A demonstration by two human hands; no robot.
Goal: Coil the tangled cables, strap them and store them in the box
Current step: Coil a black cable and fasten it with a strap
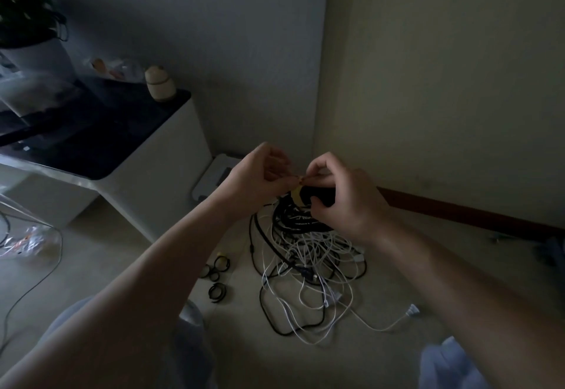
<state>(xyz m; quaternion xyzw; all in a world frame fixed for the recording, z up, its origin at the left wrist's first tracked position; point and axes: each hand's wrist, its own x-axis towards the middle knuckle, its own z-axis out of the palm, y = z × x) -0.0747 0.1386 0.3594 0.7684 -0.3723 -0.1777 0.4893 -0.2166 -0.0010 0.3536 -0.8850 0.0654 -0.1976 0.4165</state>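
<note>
A person sits on the floor (397, 266) with both bare forearms reaching forward. On the floor just beyond the knees lies a tangle of white and black cables (312, 263), a white plug (411, 310) trailing out to its right. Left of the tangle, several black strap loops (217, 278) lie close together. Above the far edge of the tangle, the right hand (339, 199) has its grip curled round a coiled black cable (318, 197), while thumb and forefinger meet the left hand (256, 179), whose grip is pinched on the end of a yellowish strap (296, 195) wrapped around the coil. Behind the hands a white box (214, 180) rests against the wall. At far left, a low white table (101, 144) with a dark top carries a small jar (159, 84) and a potted plant (27, 18).
</note>
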